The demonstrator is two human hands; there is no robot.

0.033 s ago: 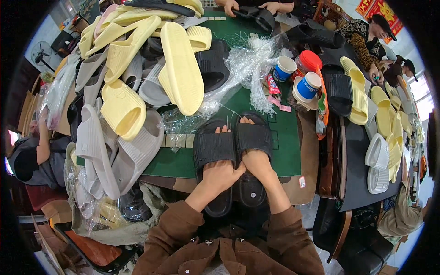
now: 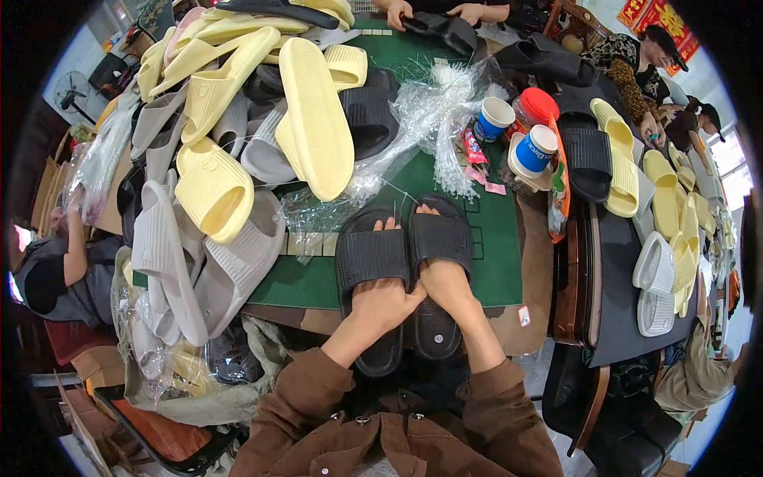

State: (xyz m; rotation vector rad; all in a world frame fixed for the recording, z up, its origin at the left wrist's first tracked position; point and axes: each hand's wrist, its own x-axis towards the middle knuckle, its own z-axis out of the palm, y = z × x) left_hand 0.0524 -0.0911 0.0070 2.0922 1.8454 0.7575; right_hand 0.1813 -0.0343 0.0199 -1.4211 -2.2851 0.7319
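A pair of black slide slippers lies side by side at the table's near edge, heels overhanging it. My left hand [image 2: 380,304] is pushed under the strap of the left slipper [image 2: 370,256]; its fingertips lie stretched out beyond the strap, and its thumb reaches across to the right slipper [image 2: 442,238]. Through that one's strap goes my right hand [image 2: 445,280], its fingertips showing flat at the toe end. The straps hide the middle of the fingers. A thin clear tie [image 2: 401,191] stands up near the slippers' toes.
Yellow slippers [image 2: 315,119] and grey slippers [image 2: 238,262] are heaped at left. Clear plastic ties [image 2: 445,103], paper cups [image 2: 537,147] and a red-lidded jar [image 2: 537,107] stand beyond the green mat [image 2: 501,274]. A sack [image 2: 203,401] hangs lower left. Another person's hands [image 2: 469,12] hold black slippers opposite.
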